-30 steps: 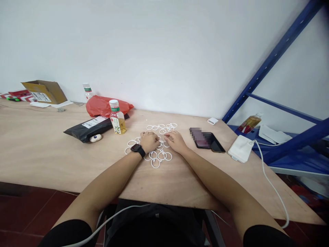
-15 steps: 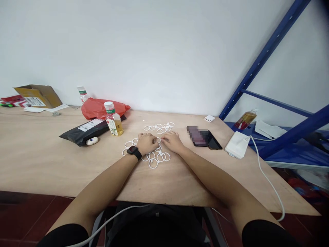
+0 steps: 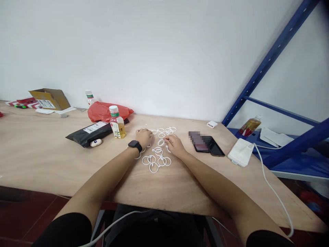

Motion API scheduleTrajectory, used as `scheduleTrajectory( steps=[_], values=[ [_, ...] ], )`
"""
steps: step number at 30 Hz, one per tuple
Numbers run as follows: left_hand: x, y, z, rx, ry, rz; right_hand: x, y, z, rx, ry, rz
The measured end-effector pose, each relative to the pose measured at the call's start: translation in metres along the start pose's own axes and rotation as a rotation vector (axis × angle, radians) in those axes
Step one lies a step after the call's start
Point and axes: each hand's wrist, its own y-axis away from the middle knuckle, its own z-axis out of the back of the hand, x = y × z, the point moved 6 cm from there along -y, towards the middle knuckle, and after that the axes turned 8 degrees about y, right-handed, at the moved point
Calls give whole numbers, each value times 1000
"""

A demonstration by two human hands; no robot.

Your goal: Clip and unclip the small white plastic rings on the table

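Several white rings with small tabs (image 3: 153, 167) lie in a loose cluster on the wooden table in front of me. My right hand (image 3: 174, 144) pinches one white ring (image 3: 161, 142) between thumb and fingertips at the cluster's right side. To the left, my left hand (image 3: 144, 137), wearing a black watch at the wrist, rests palm down with its fingers apart, partly covering some rings. Its fingertips and whatever lies under the palm are hidden. Beyond both hands, a further group of white rings (image 3: 171, 130) lies close together.
A drink bottle (image 3: 118, 127), black parcel bag (image 3: 86, 134), white earbud case (image 3: 96, 142) and red plastic bag (image 3: 108, 111) stand left. Two phones (image 3: 216, 147), a white power adapter with cable (image 3: 240, 152) and a blue rack (image 3: 272, 48) are right.
My left hand has moved away from the right hand, forward and left, uncovering rings in the middle. My right hand stays near its place with a ring in its fingers. The view has shifted slightly.
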Motion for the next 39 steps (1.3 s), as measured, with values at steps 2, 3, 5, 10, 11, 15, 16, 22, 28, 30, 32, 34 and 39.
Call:
scheduleTrajectory(
  steps=[2,3,5,10,11,15,16,22,28,30,32,34,39],
  values=[
    [8,-13,-2,2,-42,46,2,0,1,-1,-8,10],
    [12,-19,-3,17,-54,70,3,1,1,3,-8,17],
    [18,-27,-6,62,-61,98,6,2,1,33,12,46],
    [15,-24,3,-19,-36,95,9,5,-2,99,134,99],
    [11,-18,7,-76,-8,81,7,4,-1,75,146,72],
    [-24,16,17,-168,165,-160,-1,3,7,-67,106,-34],
    [-32,25,18,-179,202,-213,-1,3,8,-92,81,-42],
    [-53,51,16,-138,294,-446,10,3,8,-86,39,55],
    [-51,52,14,-136,314,-475,13,3,6,-76,-12,110],
    [-50,53,15,-137,316,-462,13,3,6,-76,-49,125],
    [-50,54,15,-134,324,-449,14,3,6,-72,-80,128],
    [-50,56,14,-125,330,-448,13,3,6,-65,-100,121],
    [-51,55,9,-89,326,-470,11,2,3,-2,-83,97]
  ],
)
